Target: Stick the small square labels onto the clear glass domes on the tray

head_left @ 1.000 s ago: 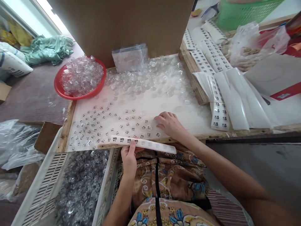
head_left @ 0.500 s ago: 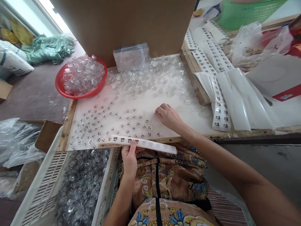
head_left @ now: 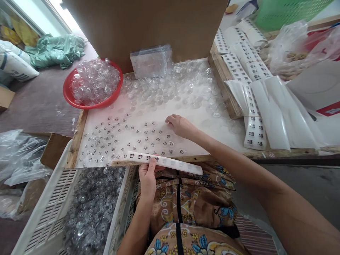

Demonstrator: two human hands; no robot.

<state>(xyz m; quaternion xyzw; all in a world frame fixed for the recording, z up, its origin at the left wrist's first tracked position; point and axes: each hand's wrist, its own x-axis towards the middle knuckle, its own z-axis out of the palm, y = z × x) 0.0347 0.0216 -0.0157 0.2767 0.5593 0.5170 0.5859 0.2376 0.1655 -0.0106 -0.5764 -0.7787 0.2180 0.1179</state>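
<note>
White strip (head_left: pixel 171 163): dark panda prints (head_left: pixel 140 157) leftward, faint rightward. Left hand (head_left: pixel 148 177) pinches it, tabletop's (head_left: pixel 196 148) near edge. Right hand (head_left: pixel 180 126): fingertips indistinct, grip cannot tell.

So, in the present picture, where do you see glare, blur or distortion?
Head view: the upper-left bright patch is blown out; small glints sit on the clear discs; the green basket looks soft; the right arm appears stretched toward the corner.

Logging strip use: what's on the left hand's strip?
The white strip shows dark panda-like prints toward its left end, faint marks toward its right. The left hand covers a small patch with its thumb; what's under that is hidden.
</note>
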